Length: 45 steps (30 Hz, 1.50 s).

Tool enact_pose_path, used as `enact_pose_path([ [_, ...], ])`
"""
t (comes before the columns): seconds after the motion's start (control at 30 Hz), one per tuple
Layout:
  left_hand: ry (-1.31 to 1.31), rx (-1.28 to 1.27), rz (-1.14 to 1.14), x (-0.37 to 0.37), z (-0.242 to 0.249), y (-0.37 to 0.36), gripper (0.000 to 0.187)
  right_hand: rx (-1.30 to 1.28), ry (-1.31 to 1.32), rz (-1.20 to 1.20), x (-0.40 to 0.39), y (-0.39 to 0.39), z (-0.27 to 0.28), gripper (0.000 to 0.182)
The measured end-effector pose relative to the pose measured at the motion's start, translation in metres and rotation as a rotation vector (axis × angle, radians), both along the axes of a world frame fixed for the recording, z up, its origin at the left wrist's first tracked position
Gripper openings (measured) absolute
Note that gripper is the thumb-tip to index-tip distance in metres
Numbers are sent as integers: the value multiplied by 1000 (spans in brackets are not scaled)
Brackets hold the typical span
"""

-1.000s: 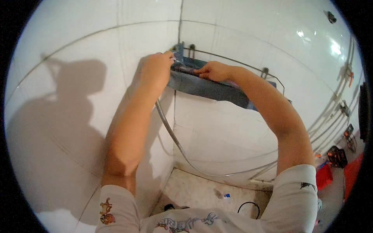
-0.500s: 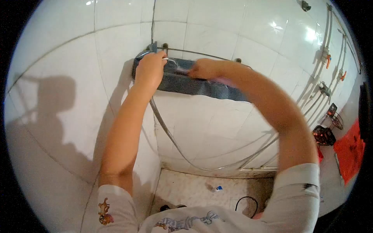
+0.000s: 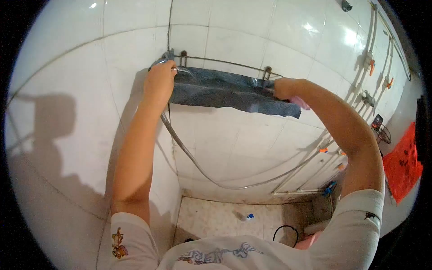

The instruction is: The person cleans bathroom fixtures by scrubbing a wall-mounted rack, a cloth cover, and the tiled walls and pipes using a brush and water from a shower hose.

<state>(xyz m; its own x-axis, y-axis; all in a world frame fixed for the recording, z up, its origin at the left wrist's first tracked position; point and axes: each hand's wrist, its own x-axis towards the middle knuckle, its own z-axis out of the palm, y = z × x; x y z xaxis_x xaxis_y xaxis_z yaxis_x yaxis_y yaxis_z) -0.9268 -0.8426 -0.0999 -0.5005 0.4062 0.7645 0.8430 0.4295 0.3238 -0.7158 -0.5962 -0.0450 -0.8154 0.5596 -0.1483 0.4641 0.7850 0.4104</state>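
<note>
A wire wall rack (image 3: 216, 59) carries a dark grey, wet-looking liner (image 3: 225, 90) with a wavy front edge. My left hand (image 3: 159, 81) is closed around a shower head (image 3: 181, 69) at the rack's left end, its silver tip pointing right over the liner. Below that hand a flexible metal hose (image 3: 193, 157) hangs in a long curve toward the right wall. At the liner's right end, my right hand (image 3: 287, 88) is closed with a pink cloth (image 3: 300, 102) showing beneath it; the fingers are partly hidden.
White tiles line the walls, meeting in a corner at the left. Pipes with orange-handled valves (image 3: 371, 67) run down the right, near a red bag (image 3: 403, 162). On the floor are a small blue-capped thing (image 3: 250, 217) and a black loop (image 3: 286, 228).
My right hand has slid right along the liner with the pink cloth, from near its middle to its right end. My left hand stays at the left end with the shower head.
</note>
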Motion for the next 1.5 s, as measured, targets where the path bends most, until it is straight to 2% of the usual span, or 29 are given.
enact_pose_path([
  [0.03, 10, -13, 33, -1, 1, -4, 19, 45, -58, 76, -4, -3, 1, 36],
  [0.1, 32, -26, 64, -4, 2, -11, 20, 16, 83, 243, -39, 2, -13, 39],
  [0.17, 58, -35, 61, -5, 5, -15, 20, -102, 256, 340, -77, -39, -14, 34],
  [0.3, 186, -74, 166, -11, 7, -24, 18, -347, 434, 398, -144, -83, -15, 36],
  [0.43, 158, -123, 239, -15, 12, -33, 18, -593, 606, 302, -157, -145, -15, 34],
  [0.5, 116, -104, 223, -15, 13, -40, 17, -580, 515, 325, -156, -132, -17, 34],
  [0.53, 92, -80, 202, -13, 13, -44, 17, -563, 469, 338, -152, -119, -12, 35],
  [0.57, 67, -52, 183, -12, 12, -48, 17, -274, 322, 596, -143, -102, -5, 36],
  [0.63, 84, -16, 185, -13, 7, -50, 17, -64, 371, 675, -103, -108, 2, 31],
  [0.73, 139, 17, 202, -15, 3, -47, 17, 29, 333, 871, -96, -117, -13, 33],
  [0.83, 165, -10, 231, -6, 8, -47, 17, 292, 378, 850, -130, -148, -30, 35],
  [0.97, 160, -55, 234, -2, -1, -52, 17, 422, 168, 815, -109, -144, -31, 42],
  [1.07, 112, -91, 257, -7, -14, -58, 16, 420, 4, 784, -71, -123, -19, 42],
  [1.17, 100, -70, 271, -8, -20, -59, 15, 483, 126, 828, -80, -128, -16, 40],
  [1.27, 86, -68, 272, -2, -18, -61, 15, 483, 297, 881, -129, -150, -21, 37],
  [1.37, 38, -58, 227, 1, -18, -66, 14, 367, 247, 776, -119, -149, -25, 34],
  [1.47, 27, -11, 177, -1, -23, -69, 15, 485, -58, 711, -86, -140, -30, 32],
  [1.5, 34, 7, 166, -1, -25, -69, 15, 422, 66, 686, -79, -146, -28, 32],
])
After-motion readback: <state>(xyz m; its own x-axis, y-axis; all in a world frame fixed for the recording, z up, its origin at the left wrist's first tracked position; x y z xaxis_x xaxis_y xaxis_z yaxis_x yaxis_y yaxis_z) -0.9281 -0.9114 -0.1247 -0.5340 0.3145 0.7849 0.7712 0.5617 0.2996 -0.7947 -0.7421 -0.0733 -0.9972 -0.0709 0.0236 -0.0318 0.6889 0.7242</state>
